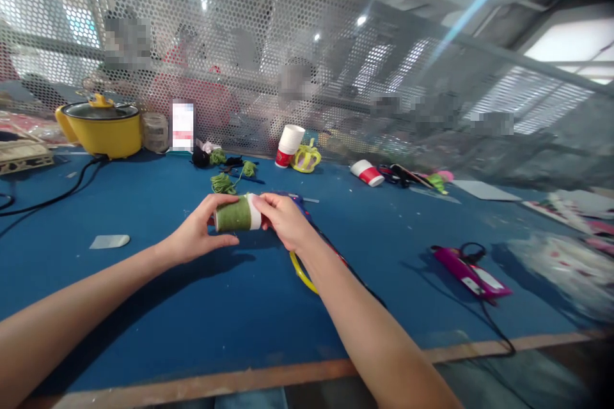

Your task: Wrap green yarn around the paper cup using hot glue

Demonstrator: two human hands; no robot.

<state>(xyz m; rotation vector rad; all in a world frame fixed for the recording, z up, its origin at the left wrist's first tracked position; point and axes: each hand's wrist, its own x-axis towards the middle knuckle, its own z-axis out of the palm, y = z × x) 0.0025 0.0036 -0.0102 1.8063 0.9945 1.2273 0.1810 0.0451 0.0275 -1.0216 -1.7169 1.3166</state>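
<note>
A paper cup [235,216] wrapped in green yarn lies sideways in the air above the blue table, its bare white end to the right. My left hand [205,225] curls around the left end, index finger along the top and thumb stretched out underneath. On the white end, my right hand [279,216] is closed with its thumb over the edge. Green yarn [223,183] sits just behind the cup. A glue gun with a blue body [300,203] is partly hidden by my right hand and forearm, as is a yellow ring [303,273].
At the back stand a yellow electric pot [108,134], stacked paper cups [290,144] and a yellow crown-like piece [306,158]. Another cup [368,173] lies tipped over. Rightward are a purple corded device [470,273] and a plastic bag [561,268]. A perforated metal screen [230,57] rises behind.
</note>
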